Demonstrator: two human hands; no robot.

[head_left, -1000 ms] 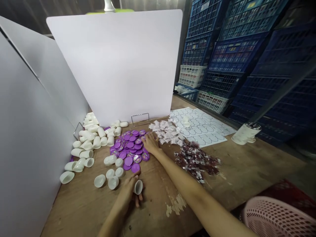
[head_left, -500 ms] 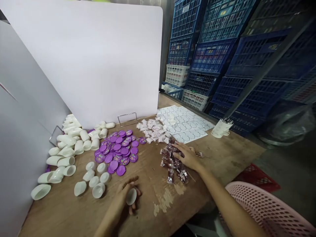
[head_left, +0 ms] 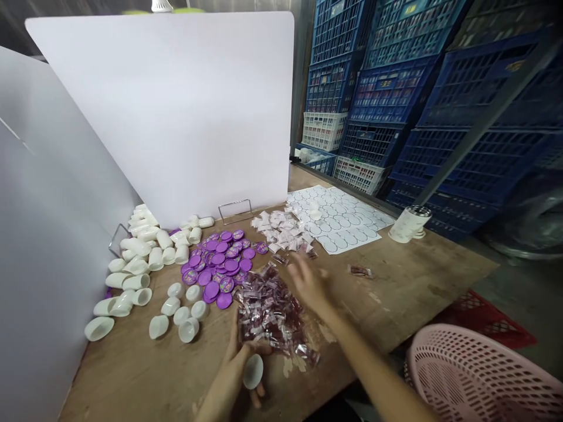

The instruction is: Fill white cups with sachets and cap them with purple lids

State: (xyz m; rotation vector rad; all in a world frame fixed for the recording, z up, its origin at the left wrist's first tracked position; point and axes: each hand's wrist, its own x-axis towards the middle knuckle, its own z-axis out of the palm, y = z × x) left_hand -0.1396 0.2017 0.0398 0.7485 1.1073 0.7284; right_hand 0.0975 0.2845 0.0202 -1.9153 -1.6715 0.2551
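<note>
My left hand (head_left: 240,360) rests at the near edge of the table, with a small white plastic cup (head_left: 253,371) held in its curled fingers, rim facing me. Its extended fingers touch the near left side of a heap of dark red wrapped packets (head_left: 268,310). My right hand (head_left: 310,287), slightly blurred, is at the heap's right side with its fingers stretched out and nothing visible in them. One packet (head_left: 280,259) lies just past its fingertips. Left of the heap are purple round lids (head_left: 219,259) and several loose white cups (head_left: 182,315).
White capsule-like shells (head_left: 149,246) are piled at the left. Small white sachets (head_left: 281,230) lie beside printed sheets (head_left: 338,218). A stray packet (head_left: 360,271) and a white cylinder (head_left: 409,224) are at the right. A white board (head_left: 176,117) stands behind; a pink basket (head_left: 479,363) is lower right.
The dark red packets are now in a larger heap farther left, against my left hand. My right hand has moved left and nearer with them. The view has shifted slightly.
</note>
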